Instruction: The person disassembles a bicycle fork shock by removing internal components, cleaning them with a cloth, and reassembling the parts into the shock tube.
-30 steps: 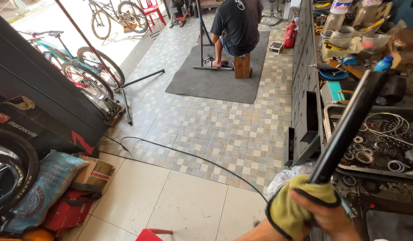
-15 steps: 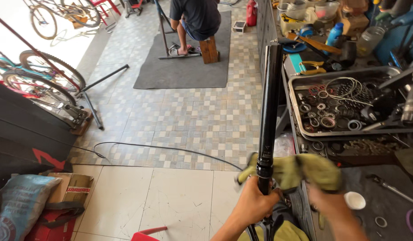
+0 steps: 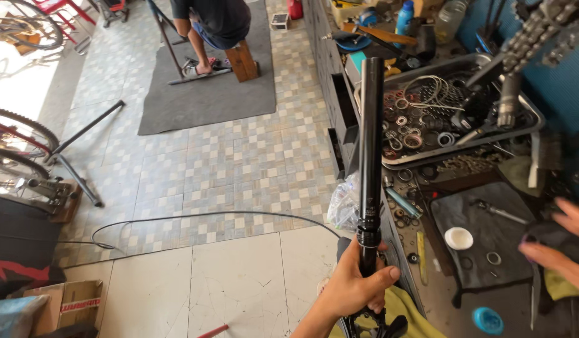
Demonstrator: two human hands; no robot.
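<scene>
My left hand [image 3: 355, 288] grips the lower end of a long black tube [image 3: 369, 156] and holds it upright beside the workbench edge. A yellow-green rag [image 3: 409, 310] lies below that hand. My right hand [image 3: 561, 250] is blurred at the right edge, low over the bench. Its fingers are spread around a dark shape, and I cannot make out whether it holds it. A metal tray [image 3: 521, 134] full of rings, washers and small parts stands behind the tube. A dark mat [image 3: 489, 250] with a white cap [image 3: 458, 238] lies on the bench.
Another person [image 3: 214, 22] sits on a wooden stool [image 3: 242, 59] on a grey floor mat [image 3: 202, 100] ahead. A black cable [image 3: 195, 218] loops across the tiled floor. Bicycle wheels [image 3: 20, 147] and a stand stay at the left, a cardboard box [image 3: 64, 303] at lower left.
My right hand has let go of the tube and rag and swung right over the bench. The left hand alone keeps the tube upright. My view has tilted further down.
</scene>
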